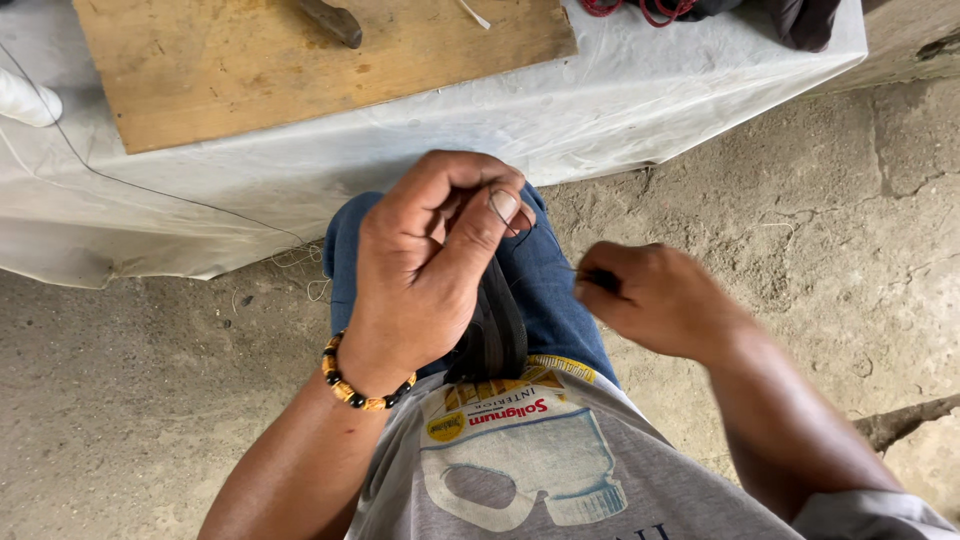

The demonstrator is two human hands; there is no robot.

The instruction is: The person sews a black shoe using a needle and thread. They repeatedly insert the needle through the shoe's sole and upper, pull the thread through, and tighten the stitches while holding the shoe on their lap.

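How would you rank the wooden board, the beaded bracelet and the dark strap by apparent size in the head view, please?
1. Wooden board, largest, though cut off by the frame.
2. Dark strap, partly hidden behind the left hand.
3. Beaded bracelet, smallest.

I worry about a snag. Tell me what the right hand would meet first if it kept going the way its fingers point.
The right hand points left, toward the left hand. First in that line is probably the dark strap over the lap, then the left hand; depth is unclear.
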